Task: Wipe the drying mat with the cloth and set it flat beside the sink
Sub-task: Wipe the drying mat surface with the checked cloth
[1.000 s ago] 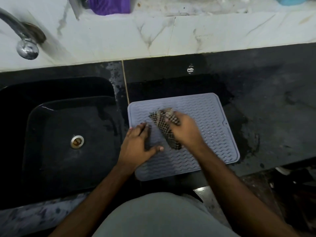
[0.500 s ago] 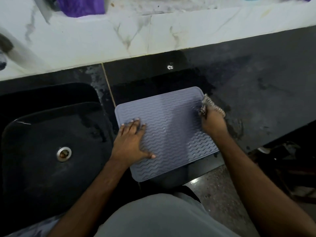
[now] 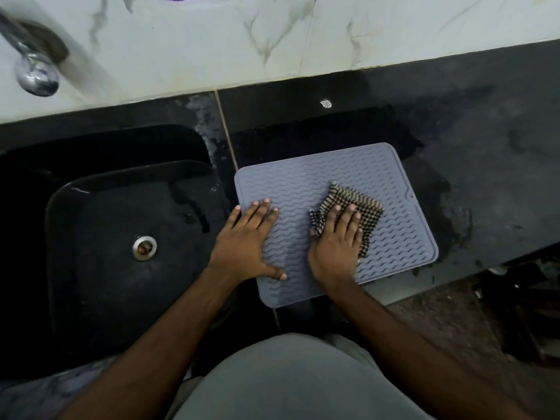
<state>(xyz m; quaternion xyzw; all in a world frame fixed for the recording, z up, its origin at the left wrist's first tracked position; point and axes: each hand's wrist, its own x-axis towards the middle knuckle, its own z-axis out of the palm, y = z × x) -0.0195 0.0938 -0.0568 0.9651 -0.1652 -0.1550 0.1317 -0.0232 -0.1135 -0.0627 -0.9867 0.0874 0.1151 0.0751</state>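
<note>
The grey silicone drying mat (image 3: 330, 189) lies flat on the black counter (image 3: 485, 153), just at 3 o'clock of the black sink (image 3: 121, 237). The left hand (image 3: 245, 241) presses its left part, fingers straight. The right hand (image 3: 336, 244), fingers flat, presses the checked cloth (image 3: 363, 207) onto the mat's middle.

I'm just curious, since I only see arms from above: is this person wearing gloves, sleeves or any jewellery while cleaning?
No gloves: the left hand and right hand are bare, with short, unpainted nails. Both forearms are uncovered as far as the view shows, so no sleeves appear. No rings, watch or bracelets are visible. Below the arms there is grey clothing.
</note>
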